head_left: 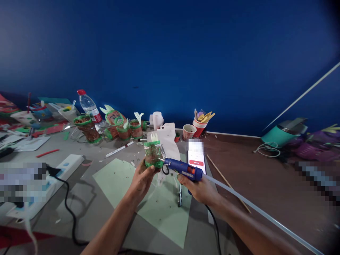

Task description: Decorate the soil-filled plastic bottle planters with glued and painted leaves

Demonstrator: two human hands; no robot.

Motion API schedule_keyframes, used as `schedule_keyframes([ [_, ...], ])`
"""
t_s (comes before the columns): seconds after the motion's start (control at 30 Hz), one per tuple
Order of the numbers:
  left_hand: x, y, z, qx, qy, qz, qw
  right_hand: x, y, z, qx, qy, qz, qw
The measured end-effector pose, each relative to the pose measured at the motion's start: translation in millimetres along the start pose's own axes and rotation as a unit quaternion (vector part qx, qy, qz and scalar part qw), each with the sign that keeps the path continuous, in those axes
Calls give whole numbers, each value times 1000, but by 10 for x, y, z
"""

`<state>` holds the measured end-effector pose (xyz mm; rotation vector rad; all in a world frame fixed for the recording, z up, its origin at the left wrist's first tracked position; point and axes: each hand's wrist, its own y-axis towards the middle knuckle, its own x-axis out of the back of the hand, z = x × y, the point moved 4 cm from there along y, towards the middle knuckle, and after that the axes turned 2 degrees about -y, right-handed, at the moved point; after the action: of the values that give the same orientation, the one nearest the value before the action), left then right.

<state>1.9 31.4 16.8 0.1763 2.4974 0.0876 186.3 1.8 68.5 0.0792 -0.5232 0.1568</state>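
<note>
My left hand [143, 177] is closed around the base of a small clear plastic pot [153, 154] with green edging and brown soil-like filling. A pale fork-shaped piece [154, 137] sticks up from its top. My right hand [199, 187] grips a blue hot glue gun [183, 168]. Its nozzle points left and is at the pot's right side; whether it touches cannot be made out. A long translucent glue stick [255, 209] runs out of the gun's back to the lower right. Under both hands lies a light green sheet of paper [170, 219].
Similar soil-filled pots [123, 131] and a water bottle [89, 106] stand along the blue wall. Paper cups [189, 131], a lit phone [196, 156] and a wooden stick [225, 180] are right of centre. A power strip [66, 168] with a black cord [69, 205] lies left.
</note>
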Motion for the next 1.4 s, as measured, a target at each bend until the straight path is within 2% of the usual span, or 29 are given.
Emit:
schedule_keyframes([
  [0.33,2,3,-5,1,-6,6,1000,18,0,20,10,-12,0,1000],
  [0.7,-2,-9,-18,8,-14,2,1000,30,7,-57,-37,20,-7,999],
  [0.97,21,10,-20,3,-16,-6,1000,-13,-15,-67,-6,51,-6,999],
  [1.1,5,1,-44,0,-14,-10,1000,-24,-23,-37,60,35,-42,997],
  [1.23,-2,-9,-58,2,-14,-17,1000,-45,-24,-42,148,-25,-42,988],
  [1.4,-5,-16,-62,-9,-7,-7,1000,-74,-66,7,284,-164,-43,944],
])
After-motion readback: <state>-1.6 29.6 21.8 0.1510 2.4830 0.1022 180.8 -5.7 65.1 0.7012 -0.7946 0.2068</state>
